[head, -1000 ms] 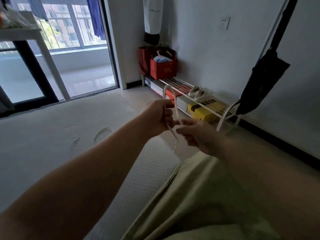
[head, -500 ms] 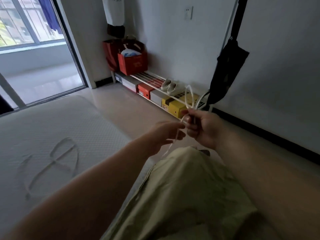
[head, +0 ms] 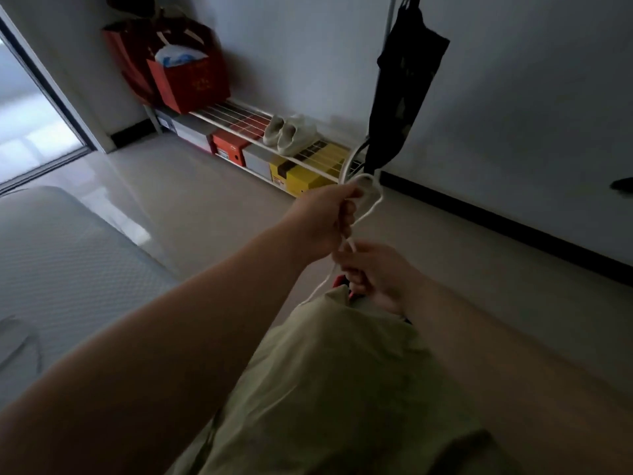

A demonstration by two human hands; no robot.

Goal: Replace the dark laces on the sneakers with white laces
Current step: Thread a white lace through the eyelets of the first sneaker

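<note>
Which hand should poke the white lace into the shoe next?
Probably the right hand: it pinches the white lace low, nearest the shoe peeking past the knee. The left hand grips loops higher up.

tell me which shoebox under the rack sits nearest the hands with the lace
The yellow shoebox, at the rack's right end. The orange box and the grey boxes sit further left, away from the hands.

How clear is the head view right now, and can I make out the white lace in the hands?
Head view: dim room, daylight only from the doorway at left, with glare on the floor; edges bend from the wide lens. The white lace shows clearly, looped above the left hand and running down to the right hand.
</note>
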